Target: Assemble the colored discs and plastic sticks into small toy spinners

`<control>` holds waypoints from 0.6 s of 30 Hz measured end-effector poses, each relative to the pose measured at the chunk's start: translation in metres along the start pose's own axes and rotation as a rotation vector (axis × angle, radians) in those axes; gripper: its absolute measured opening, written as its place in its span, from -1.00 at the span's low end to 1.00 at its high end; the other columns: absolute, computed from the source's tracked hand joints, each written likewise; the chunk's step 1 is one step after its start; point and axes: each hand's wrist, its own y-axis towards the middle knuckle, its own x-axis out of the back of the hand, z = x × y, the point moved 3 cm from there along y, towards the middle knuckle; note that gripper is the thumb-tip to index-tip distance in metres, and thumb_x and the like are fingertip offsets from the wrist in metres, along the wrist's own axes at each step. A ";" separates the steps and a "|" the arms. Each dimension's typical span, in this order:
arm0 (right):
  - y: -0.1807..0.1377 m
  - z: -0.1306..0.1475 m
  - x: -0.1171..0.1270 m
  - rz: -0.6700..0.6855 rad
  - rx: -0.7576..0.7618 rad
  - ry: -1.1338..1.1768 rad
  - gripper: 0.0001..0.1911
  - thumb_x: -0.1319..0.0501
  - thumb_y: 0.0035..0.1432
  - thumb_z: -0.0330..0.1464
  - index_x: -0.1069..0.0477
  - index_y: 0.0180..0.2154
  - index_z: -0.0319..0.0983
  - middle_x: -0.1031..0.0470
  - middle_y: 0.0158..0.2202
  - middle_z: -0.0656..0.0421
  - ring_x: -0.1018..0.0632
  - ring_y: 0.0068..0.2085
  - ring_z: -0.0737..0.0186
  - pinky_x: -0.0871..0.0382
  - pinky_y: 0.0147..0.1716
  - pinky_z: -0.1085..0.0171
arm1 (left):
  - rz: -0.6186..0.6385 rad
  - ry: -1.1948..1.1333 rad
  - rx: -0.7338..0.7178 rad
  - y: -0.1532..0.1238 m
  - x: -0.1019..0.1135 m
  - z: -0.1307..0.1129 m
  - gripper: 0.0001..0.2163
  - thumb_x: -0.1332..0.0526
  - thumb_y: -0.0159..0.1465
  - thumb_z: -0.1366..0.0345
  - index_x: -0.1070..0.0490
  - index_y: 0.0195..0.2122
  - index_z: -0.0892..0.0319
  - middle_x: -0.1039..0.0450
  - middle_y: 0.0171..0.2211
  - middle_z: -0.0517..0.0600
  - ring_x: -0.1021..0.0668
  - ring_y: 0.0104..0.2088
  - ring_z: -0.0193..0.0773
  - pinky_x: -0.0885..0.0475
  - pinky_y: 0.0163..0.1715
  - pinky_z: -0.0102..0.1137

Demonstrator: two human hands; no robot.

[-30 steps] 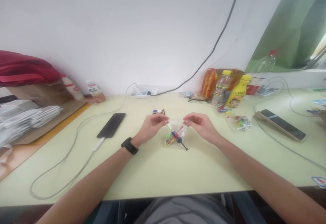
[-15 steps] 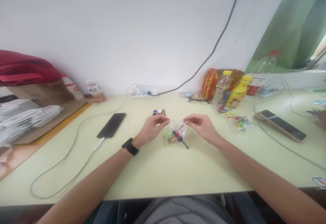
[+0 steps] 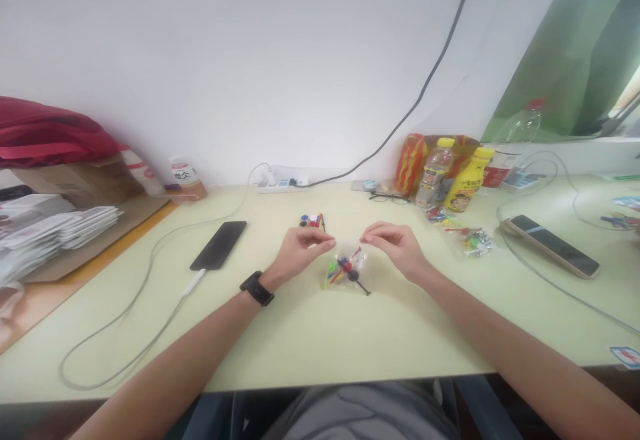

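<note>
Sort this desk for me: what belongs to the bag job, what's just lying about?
In hand: left hand, right hand, clear bag of coloured pieces; likely also loose pieces, second bag.
Lying about: black phone, other phone, bottles, glasses, power strip.

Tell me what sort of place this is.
Probably a shared workshop or office desk: a power strip and a charging phone, drink bottles, and small clear bags of coloured parts.

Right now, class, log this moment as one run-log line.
left hand: pinches clear bag top edge | right hand: pinches same edge | clear bag: coloured sticks inside | black phone: left of hands
</note>
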 end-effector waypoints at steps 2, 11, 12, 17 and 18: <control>-0.001 0.001 -0.002 -0.007 -0.039 -0.031 -0.79 -0.39 0.16 -0.18 -0.66 -0.29 -0.18 -0.65 -0.28 0.09 -0.62 -0.24 0.11 -0.50 -0.19 0.15 | 0.005 0.004 -0.018 -0.001 -0.003 -0.002 -0.77 -0.45 0.21 0.14 -0.66 -0.25 0.21 -0.65 -0.28 0.10 -0.64 -0.25 -0.13 -0.56 -0.18 -0.28; -0.005 0.010 -0.011 0.207 0.031 -0.285 -0.72 -0.24 0.32 -0.18 -0.63 -0.32 -0.19 -0.66 -0.34 0.14 -0.59 -0.30 0.15 -0.44 -0.28 0.20 | 0.119 0.170 -0.113 -0.005 -0.016 -0.015 -0.74 -0.30 0.37 0.15 -0.62 -0.01 0.14 -0.60 -0.13 0.10 -0.58 -0.17 -0.19 -0.50 -0.16 -0.33; -0.006 0.011 -0.011 0.198 0.069 -0.322 -0.73 -0.23 0.32 -0.20 -0.63 -0.32 -0.18 -0.66 -0.34 0.14 -0.59 -0.31 0.16 -0.42 -0.29 0.21 | 0.153 0.175 -0.102 -0.005 -0.017 -0.015 -0.75 -0.28 0.39 0.13 -0.63 -0.06 0.14 -0.60 -0.15 0.10 -0.58 -0.18 -0.19 -0.49 -0.18 -0.34; -0.008 0.018 -0.013 0.207 0.139 -0.334 -0.78 -0.27 0.30 -0.21 -0.64 -0.30 -0.16 -0.65 -0.33 0.13 -0.60 -0.30 0.15 -0.42 -0.27 0.19 | 0.141 0.185 -0.117 -0.003 -0.015 -0.018 -0.77 -0.28 0.39 0.12 -0.65 -0.21 0.15 -0.60 -0.27 0.06 -0.57 -0.24 -0.19 -0.45 -0.25 -0.35; -0.007 0.020 -0.012 0.200 0.137 -0.318 -0.79 -0.29 0.29 -0.21 -0.64 -0.29 -0.15 -0.66 -0.33 0.13 -0.60 -0.30 0.14 -0.43 -0.27 0.18 | 0.112 0.193 -0.129 -0.003 -0.015 -0.019 -0.78 -0.29 0.38 0.13 -0.65 -0.22 0.14 -0.60 -0.29 0.05 -0.56 -0.26 -0.20 -0.43 -0.26 -0.35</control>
